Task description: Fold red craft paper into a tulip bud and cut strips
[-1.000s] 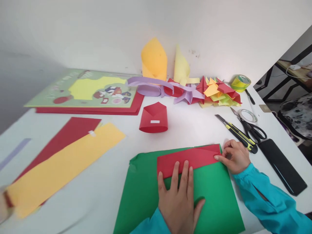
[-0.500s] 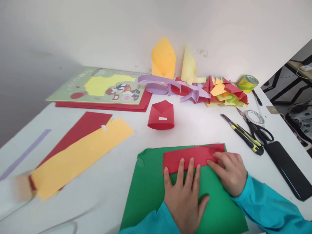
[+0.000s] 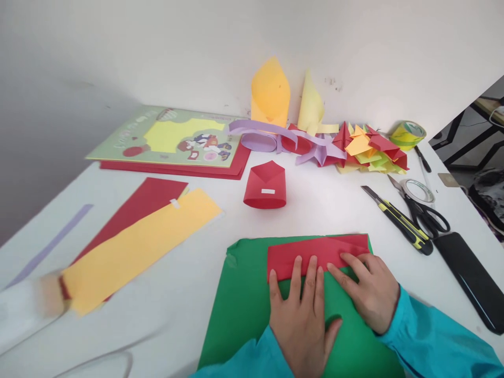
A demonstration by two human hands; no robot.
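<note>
A red paper strip (image 3: 299, 258) lies across the upper part of a green sheet (image 3: 232, 315) in front of me, its right end folded slantwise. My left hand (image 3: 301, 320) rests flat with fingers spread, its fingertips on the strip's lower edge. Bent a little but apart, the fingers of my right hand (image 3: 366, 289) press on the strip near the slanted fold. Just beyond the green sheet stands a red folded paper pouch (image 3: 268, 184) with a white label.
Yellow paper (image 3: 145, 247) overlaps red paper (image 3: 129, 215) at left, near a purple strip (image 3: 51, 239). A picture folder (image 3: 129, 142) and paper crafts (image 3: 362, 149) line the wall. A cutter (image 3: 397, 218), scissors (image 3: 427, 215), tape (image 3: 418, 190) and a black phone (image 3: 470, 278) lie right.
My right hand has slid slightly left along the red strip, over its folded end. My left hand stays on the strip. The whole view has shifted a little.
</note>
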